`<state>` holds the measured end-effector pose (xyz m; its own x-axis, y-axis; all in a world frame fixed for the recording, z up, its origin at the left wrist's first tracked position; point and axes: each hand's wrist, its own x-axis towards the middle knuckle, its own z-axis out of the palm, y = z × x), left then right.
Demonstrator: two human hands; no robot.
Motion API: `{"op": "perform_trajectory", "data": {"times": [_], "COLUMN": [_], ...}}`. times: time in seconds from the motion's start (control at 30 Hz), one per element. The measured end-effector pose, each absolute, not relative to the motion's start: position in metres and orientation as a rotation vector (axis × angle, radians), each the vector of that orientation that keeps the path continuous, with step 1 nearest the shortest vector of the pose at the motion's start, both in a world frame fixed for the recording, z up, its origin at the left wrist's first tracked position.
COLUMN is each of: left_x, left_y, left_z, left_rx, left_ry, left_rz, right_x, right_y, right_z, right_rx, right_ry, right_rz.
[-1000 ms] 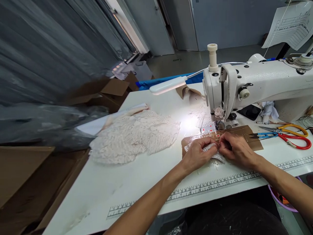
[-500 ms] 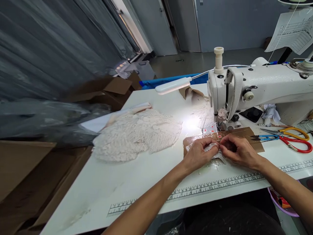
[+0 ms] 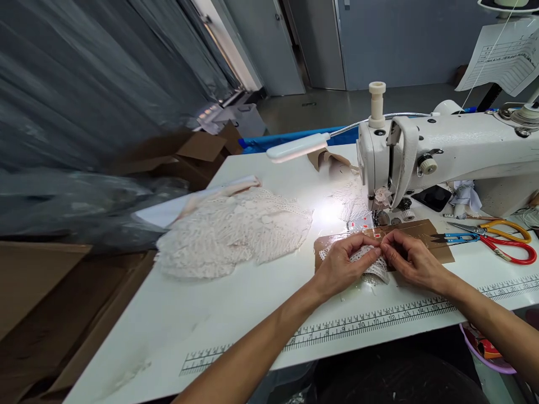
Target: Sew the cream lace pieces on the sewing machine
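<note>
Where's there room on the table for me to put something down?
The widest bare patch of white table lies between the lace pile and the ruler, beside the left forearm. Another lies between that pile and the table's far edge. It's crowded around left hand and right hand: lace strip, brown card, sewing machine, snips, scissors.

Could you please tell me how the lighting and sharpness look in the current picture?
Head view: glare, probably from the lamp, washes out part of the table; head view: the plastic sheeting at left looks dim and smeared; head view: the ruler markings look fairly crisp, and the small lace piece shows its pattern.
</note>
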<state>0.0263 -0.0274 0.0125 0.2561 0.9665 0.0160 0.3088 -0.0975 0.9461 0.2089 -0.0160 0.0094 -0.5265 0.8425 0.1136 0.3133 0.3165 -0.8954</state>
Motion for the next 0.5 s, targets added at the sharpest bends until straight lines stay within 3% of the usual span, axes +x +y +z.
{"op": "perform_trajectory", "data": {"times": [0.2, 0.5], "left_x": [0.026, 0.025], "left_y": [-0.027, -0.028], "left_z": [0.014, 0.012], "left_rx": [1.659, 1.586], "left_ry": [1.266, 1.259], "left_rz": [0.871, 0.816], "right_x": [0.208, 0.212], "right_y": [-0.015, -0.004], "right_z": [0.005, 0.009], "right_rx": [-1.018, -1.063], "right_ry": [-1.968, -1.587], "right_rz": [1.161, 1.680]}}
